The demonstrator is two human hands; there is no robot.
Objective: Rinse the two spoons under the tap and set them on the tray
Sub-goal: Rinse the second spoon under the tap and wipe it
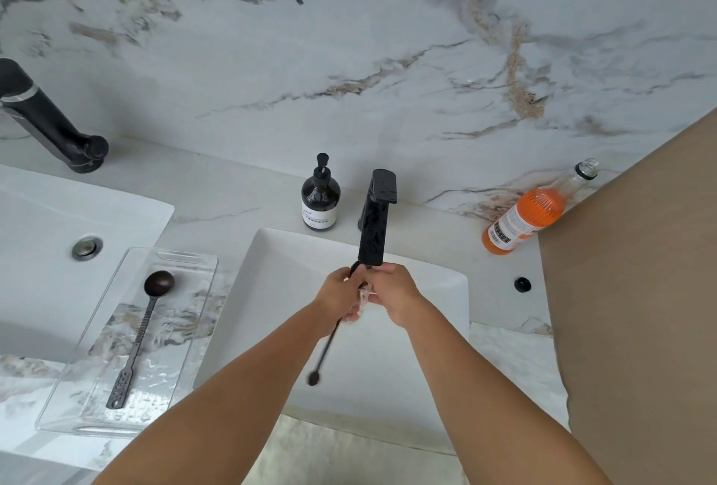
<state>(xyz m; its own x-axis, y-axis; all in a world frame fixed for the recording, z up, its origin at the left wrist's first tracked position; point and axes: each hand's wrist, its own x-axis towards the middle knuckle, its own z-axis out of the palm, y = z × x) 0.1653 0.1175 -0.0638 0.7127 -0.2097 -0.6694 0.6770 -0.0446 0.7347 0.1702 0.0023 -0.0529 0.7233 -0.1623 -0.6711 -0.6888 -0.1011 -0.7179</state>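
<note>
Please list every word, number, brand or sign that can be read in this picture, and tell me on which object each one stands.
No text here can be read for certain.
Dark pump bottle: white label with small print, too small and blurred to read.
Orange drink bottle: white label with print and a barcode, too blurred to read.
Black tap, clear tray, spoon on the tray, spoon under the tap: no marking shows.

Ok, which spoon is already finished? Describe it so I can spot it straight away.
Start at the white sink under the square black tap, where both hands are rinsing one spoon. Just left of that sink a clear tray lies on the marble counter. The finished spoon lies alone on it, with a dark round bowl, a twisted stem and a perforated handle end.
</note>
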